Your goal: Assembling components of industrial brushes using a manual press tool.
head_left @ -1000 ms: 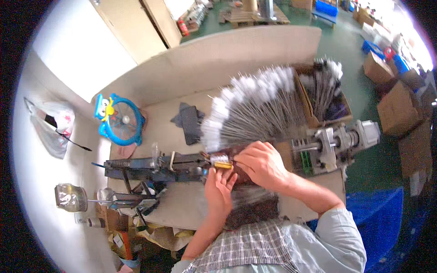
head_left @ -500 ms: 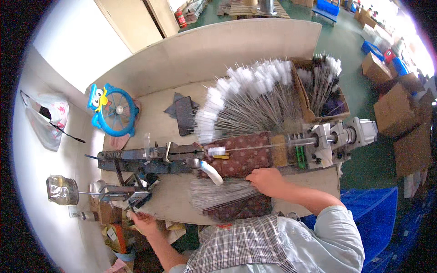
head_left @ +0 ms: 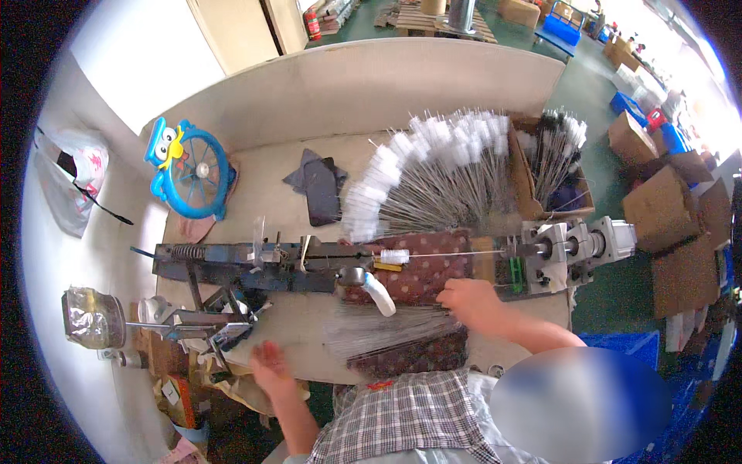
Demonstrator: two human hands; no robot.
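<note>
My left hand (head_left: pixel 272 368) is in the air beside the table's front edge, holding nothing, its fingers apart and a little blurred. It is nearest the metal lever mechanism (head_left: pixel 224 332) on the left. My right hand (head_left: pixel 473 303) is closed, fingertips bent together at the right end of a bundle of thin metal wires (head_left: pixel 386 331). What its fingers pinch, if anything, is too small to make out. Beyond it, a white-bristled brush (head_left: pixel 395 257) on a twisted wire stem stretches between the long dark clamp rail (head_left: pixel 297 259) and the motor-driven chuck (head_left: pixel 545 251).
Finished white brushes (head_left: pixel 433 166) fan out behind the machine, beside a cardboard box (head_left: pixel 525 174) of more brushes. A dark phone (head_left: pixel 321 193) and a blue cartoon-shaped fan (head_left: pixel 195 174) stand at the back left. A white-wrapped handle (head_left: pixel 379 295) juts toward me over the dotted cloth (head_left: pixel 433 274).
My left hand has come off the lever mechanism and moved right, its fingers opening. My right hand stays by the wire ends. The whole view has shifted slightly.
</note>
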